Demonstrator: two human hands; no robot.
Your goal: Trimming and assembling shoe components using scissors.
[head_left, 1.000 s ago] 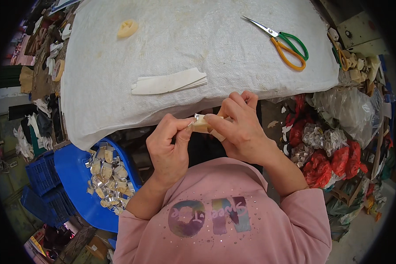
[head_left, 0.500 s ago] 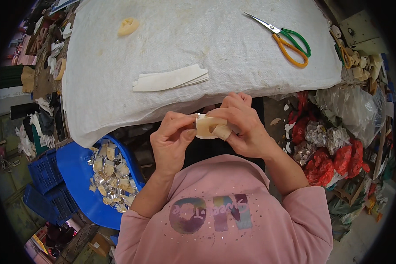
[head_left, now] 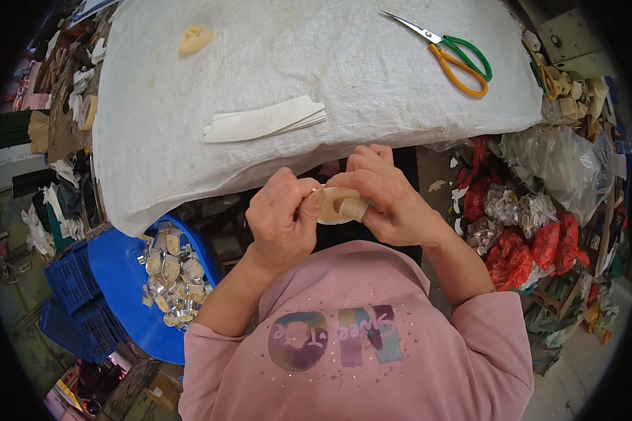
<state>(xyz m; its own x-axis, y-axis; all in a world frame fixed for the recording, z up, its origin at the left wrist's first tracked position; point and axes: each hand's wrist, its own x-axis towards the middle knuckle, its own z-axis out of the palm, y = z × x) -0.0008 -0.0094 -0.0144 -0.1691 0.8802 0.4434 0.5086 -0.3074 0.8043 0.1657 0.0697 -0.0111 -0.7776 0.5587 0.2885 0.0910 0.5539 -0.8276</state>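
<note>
Just beyond my chest, both hands hold a small cream-coloured curved, cup-like piece. My left hand pinches its left end between thumb and bent fingers, hiding that end. My right hand is closed on its upper right edge, with a beige wrap around the thumb. On the white-covered table in front lies a small stack of long white strips. Farther off are a crumpled pale yellow piece at left and scissors with one green and one orange handle at right.
A blue plastic seat at my left bears a pile of metal-and-cream curved pieces. Blue crates stand beyond it. To my right are red plastic bags, clear plastic sheeting and scraps.
My left fingers have curled over the left end of the cream piece, covering more of it. My right hand keeps its grip. The view has shifted slightly.
</note>
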